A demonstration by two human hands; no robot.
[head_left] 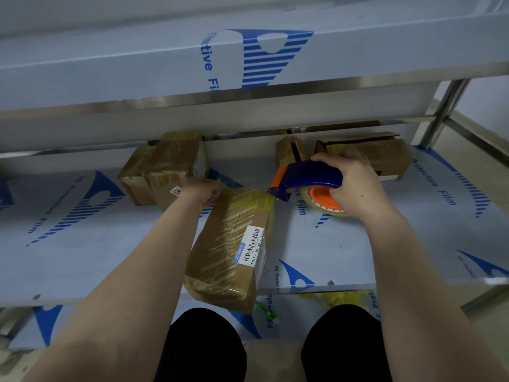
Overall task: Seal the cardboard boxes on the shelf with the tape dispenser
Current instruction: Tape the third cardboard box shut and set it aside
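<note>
Head view: the long box (231, 244) is our reference. It lies flat and skewed on the shelf (110, 257), its near end hanging over the shelf's front edge.

- The left hand (202, 193) sits at the box's far-left corner with fingers curled against it. We can't tell if it really grips or just steadies.
- The right hand (355, 183) is wrapped tight round the handle of the tape dispenser (305, 179), just beyond the box's far-right corner. The nose touches or nearly touches the yellowish tape there. The tape roll (325, 201) hangs under the handle.
- The box top is already glossy with tape strips, and a barcode label (254, 245) sits toward its right edge.
- Taped boxes (170, 164) sit beyond the box to the left. An open-flap box (366, 153) is beyond it to the right, behind the right hand.

Handling call:
- We judge the box light. Its cardboard walls look stiff enough for tape pressure but dentable at the corners.
- The taped skin looks slick, and so does the film on the shelf, so we expect the box to slide or pivot when the dispenser drags.
- We'd hold it by the far end or clamp the long edges, pressing down, not on the glossy top.
- The overhang means the near end could tip if loaded.
- We'd take the dispenser by the handle only, since the toothed blade at the nose is sharp.
</note>
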